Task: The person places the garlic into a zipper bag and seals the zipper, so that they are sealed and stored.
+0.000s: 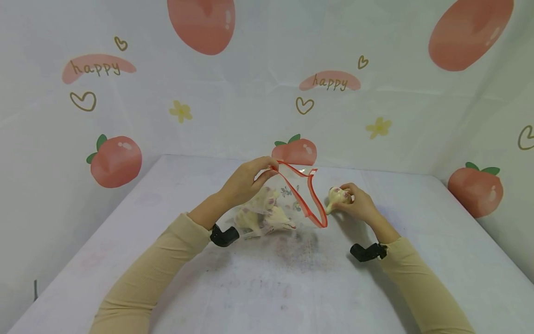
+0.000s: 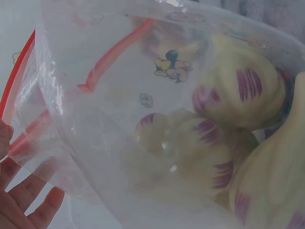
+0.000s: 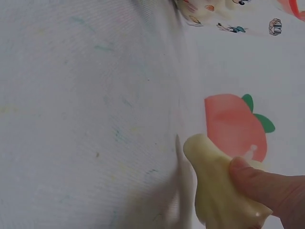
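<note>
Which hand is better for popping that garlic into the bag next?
Probably the right hand: it holds the garlic bulb near the open bag, while the left hand is busy holding the bag's edge.

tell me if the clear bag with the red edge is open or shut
Open: the clear bag has its red edges standing apart, with the left hand pinching it near the top.

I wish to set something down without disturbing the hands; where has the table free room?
The table is bare left of the left sleeve, right of the right sleeve, and, though stained, between both sleeves on the near side. The middle is crowded: the left hand holds the bag of garlic bulbs, the right hand another bulb near its opening.
</note>
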{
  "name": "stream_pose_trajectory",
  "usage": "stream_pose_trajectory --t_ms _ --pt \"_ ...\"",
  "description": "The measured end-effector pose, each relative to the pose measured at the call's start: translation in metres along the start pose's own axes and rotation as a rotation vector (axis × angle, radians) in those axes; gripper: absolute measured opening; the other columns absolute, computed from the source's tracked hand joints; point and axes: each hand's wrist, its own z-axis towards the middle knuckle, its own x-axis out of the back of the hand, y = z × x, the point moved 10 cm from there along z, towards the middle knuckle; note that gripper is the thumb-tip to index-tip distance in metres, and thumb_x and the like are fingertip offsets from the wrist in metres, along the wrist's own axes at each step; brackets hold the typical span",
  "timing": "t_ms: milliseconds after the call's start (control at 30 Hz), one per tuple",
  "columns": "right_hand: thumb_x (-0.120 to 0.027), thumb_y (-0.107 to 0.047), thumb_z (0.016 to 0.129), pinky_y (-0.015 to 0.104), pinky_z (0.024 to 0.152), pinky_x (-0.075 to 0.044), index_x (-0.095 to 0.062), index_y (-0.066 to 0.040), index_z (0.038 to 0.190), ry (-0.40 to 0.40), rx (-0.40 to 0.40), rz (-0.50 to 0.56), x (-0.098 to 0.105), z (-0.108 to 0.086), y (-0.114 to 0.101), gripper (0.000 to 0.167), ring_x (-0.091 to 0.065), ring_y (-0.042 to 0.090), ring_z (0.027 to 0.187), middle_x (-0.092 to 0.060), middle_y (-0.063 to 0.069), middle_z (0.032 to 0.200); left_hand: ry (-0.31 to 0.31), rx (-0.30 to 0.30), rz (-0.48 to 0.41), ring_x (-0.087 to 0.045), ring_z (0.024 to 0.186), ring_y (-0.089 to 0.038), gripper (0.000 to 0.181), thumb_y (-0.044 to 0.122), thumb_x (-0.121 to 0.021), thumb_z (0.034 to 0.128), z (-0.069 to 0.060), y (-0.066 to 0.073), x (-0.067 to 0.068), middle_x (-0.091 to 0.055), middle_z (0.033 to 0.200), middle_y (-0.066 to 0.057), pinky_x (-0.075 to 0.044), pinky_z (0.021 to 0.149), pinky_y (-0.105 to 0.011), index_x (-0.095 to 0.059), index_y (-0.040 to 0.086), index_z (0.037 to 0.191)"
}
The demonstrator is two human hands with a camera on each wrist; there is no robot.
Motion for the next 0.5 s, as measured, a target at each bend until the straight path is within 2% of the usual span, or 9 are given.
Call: stream_pose_trajectory --t_ms 400,500 --pt "-0.071 -0.019 0.082 0.026 0.065 -0.043 -0.045 0.0 0.123 0.032 0.013 0.053 0.02 -0.006 -0.01 0.052 -0.061 0.031 0.086 -0.056 0.032 0.116 0.003 -0.007 -0.004 -0.054 0.083 -0.016 0.011 0.01 -0.055 0.0934 0.0 0.001 0.0 -0.062 0.096 -0.007 -0.046 0.075 -0.031 -0.057 0.005 0.103" --pt "-0.071 -0.02 0.083 0.026 0.065 -0.043 -0.045 -0.001 0.126 0.03 0.007 0.065 0.025 -0.008 -0.012 0.054 -0.062 0.033 0.088 -0.055 0.031 0.118 0.002 -0.004 -0.007 -0.055 0.085 -0.018 0.011 0.01 -0.055 0.0933 0.0 0.001 0.0 -0.062 0.097 -0.007 -0.048 0.078 -0.035 -0.057 0.004 0.103"
